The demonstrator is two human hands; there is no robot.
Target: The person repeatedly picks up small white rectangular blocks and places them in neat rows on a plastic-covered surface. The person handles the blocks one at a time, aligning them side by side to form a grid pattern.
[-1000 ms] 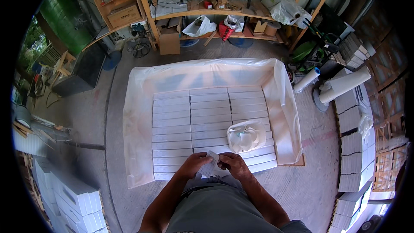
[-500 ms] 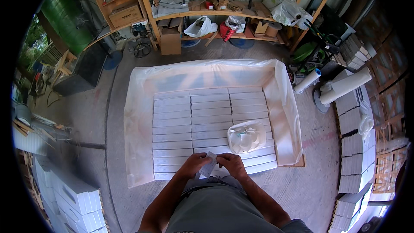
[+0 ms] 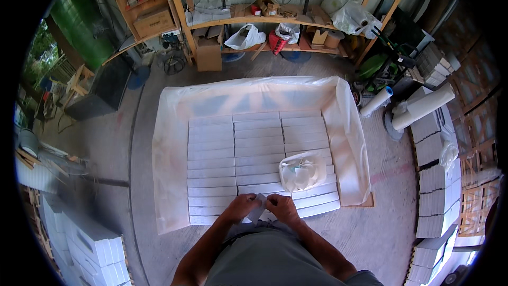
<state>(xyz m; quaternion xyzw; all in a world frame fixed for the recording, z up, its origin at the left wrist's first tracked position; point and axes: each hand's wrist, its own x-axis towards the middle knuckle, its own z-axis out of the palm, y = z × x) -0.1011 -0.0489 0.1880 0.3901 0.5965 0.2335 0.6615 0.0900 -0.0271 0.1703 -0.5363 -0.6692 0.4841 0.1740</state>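
My left hand [image 3: 243,205] is closed on the left edge of a small grey-white sheet [image 3: 257,209], which looks like paper or a label sheet. At its right edge my right hand [image 3: 282,206] pinches the sheet or a bit of it; its fingertips are too small to make out fully. Both hands are close together in front of my body, over the near edge of rows of white boxes [image 3: 258,151]. Beyond my right hand, a white bag [image 3: 301,172] holding crumpled pale scraps rests on the boxes.
Translucent plastic sheeting [image 3: 254,91] stands up around the boxes' far and side edges. A wooden shelf [image 3: 259,20] with bags, cartons and fans lies behind. Stacked white boxes stand right [image 3: 436,196] and left [image 3: 98,241]. Film rolls [image 3: 426,107] stand at right.
My hands have shifted slightly, and the sheet between them has tilted and shows less of its face. The bag and boxes have stayed in place.
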